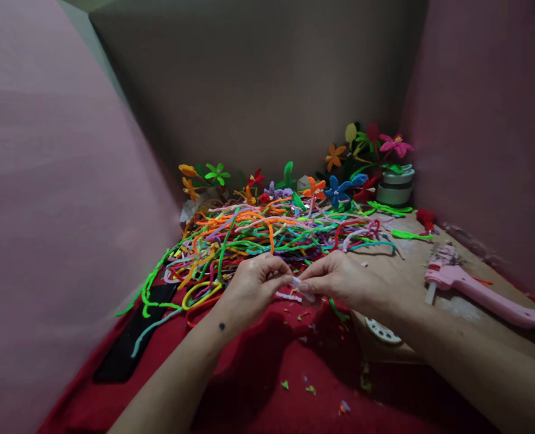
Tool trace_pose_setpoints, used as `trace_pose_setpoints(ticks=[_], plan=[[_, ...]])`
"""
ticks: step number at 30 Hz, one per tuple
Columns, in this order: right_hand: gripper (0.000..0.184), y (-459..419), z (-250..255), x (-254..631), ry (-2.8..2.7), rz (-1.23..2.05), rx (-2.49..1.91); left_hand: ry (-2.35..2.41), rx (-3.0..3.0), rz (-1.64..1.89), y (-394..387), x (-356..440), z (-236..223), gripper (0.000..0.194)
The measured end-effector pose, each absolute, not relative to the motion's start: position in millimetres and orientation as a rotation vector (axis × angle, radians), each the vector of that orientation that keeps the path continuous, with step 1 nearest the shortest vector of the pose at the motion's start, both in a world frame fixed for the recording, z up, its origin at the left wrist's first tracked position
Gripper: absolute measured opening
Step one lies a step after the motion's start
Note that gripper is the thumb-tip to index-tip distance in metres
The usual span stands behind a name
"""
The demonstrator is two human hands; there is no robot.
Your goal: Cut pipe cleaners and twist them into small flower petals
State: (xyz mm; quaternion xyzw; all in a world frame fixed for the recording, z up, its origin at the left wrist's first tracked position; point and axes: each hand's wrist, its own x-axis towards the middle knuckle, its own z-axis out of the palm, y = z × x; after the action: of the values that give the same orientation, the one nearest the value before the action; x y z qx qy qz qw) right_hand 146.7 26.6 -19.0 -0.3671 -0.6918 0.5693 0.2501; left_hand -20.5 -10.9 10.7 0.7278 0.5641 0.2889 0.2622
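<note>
My left hand [259, 278] and my right hand [337, 278] meet at the middle of the view, fingertips pinched close together. Between them is a short, fuzzy white pipe cleaner [297, 282], gripped by both hands and partly hidden by the right fingers. Just below lies a white strip [289, 296] of the same look; I cannot tell whether it joins the held one. Behind the hands spreads a thick heap of pipe cleaners [249, 232] in many colours.
A pink glue gun [484, 295] rests on a board [380, 268] at right, near a white disc with holes [383, 331]. Pipe-cleaner flowers [337, 191] and a pale pot [394, 185] stand at the back. A black phone-like slab [125, 346] lies left on red cloth [249, 386] with scraps.
</note>
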Motion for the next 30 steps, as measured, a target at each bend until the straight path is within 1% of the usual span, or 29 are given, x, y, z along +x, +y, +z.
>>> trace_pose_setpoints(ticks=[3,6,10,16,20,24,28,30], plan=[[0.02,26,-19,146,-1.835,1.544,-1.029,1.489,1.691,0.777,-10,-19,10,0.013],[0.023,23,-20,145,-1.803,1.49,-1.002,1.352,1.381,0.824,-9,-19,3,0.014],[0.023,19,-23,143,-1.735,1.465,-1.012,1.165,1.206,0.956,-5,-18,-6,0.017],[0.025,20,-29,141,-1.553,1.67,-0.958,1.196,1.241,1.093,-7,-10,-8,0.011],[0.017,22,-31,143,-1.509,1.812,-0.902,1.34,1.456,1.183,-12,-3,-10,0.01],[0.021,21,-28,145,-1.584,1.748,-0.966,1.404,1.574,1.192,-11,-4,-9,0.012],[0.022,20,-27,143,-1.584,1.691,-0.974,1.304,1.412,1.038,-7,-6,-6,0.018],[0.023,20,-28,142,-1.609,1.67,-1.019,1.288,1.356,1.032,-7,-6,-6,0.019]])
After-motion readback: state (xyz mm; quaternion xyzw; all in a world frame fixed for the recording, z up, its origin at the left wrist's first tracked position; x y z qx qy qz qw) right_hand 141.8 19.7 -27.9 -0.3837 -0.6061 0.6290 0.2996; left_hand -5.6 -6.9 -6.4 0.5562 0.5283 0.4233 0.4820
